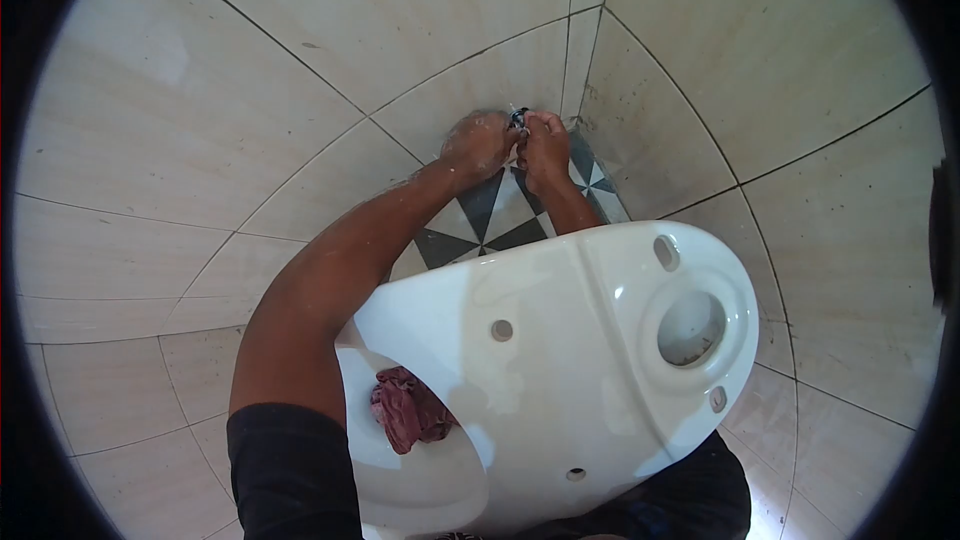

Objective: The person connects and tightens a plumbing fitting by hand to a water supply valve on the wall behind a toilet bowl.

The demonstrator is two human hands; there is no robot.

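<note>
Best to steady small metal fitting, pinched in right hand, square to tiled wall; cannot tell left hand's grip

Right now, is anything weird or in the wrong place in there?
Yes: a crumpled maroon cloth lies in the bowl of the white toilet, an odd spot for a cloth. The shiny fitting by the wall is too small to judge.

Cloth in bowl of toilet, at its L end. Behind toilet, nr back wall: L hand & R hand, w/ fitting btwn. Floor btwn toilet & back wall; side wall to toilet's R.
</note>
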